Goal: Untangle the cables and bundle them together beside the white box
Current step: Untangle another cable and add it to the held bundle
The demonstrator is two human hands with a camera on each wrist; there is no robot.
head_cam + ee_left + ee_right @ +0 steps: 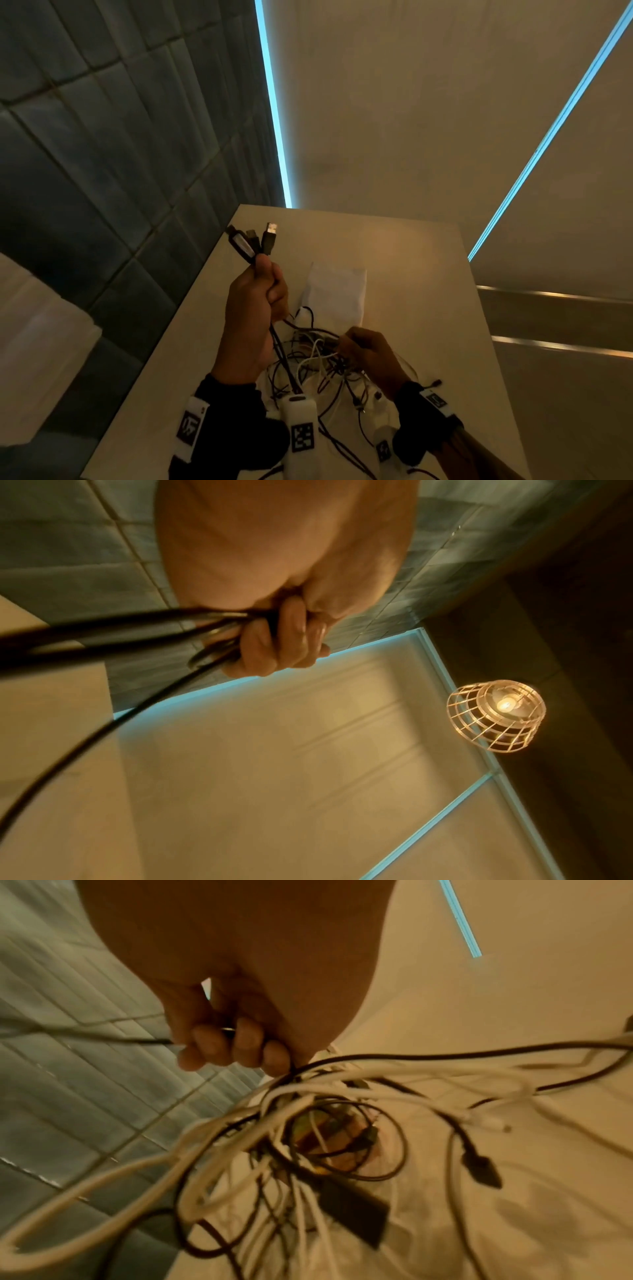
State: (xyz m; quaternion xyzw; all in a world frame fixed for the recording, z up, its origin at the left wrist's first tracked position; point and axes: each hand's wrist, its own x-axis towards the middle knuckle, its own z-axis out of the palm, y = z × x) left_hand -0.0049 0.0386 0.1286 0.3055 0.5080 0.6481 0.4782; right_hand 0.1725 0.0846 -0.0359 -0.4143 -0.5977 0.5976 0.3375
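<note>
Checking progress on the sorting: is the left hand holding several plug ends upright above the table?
Yes, the left hand grips dark cables with plug ends sticking up.

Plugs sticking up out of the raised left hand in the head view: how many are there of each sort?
USB plug with bare metal tip: 1
Long black plug with pale label: 1
Short dark plug between them: 1
Total: 3, all held up by the left hand, which grips their black cables.

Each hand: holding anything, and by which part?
Left hand grips black cables just below their USB plugs. Right hand pinches strands at the top of the tangle; exact strand unclear.
</note>
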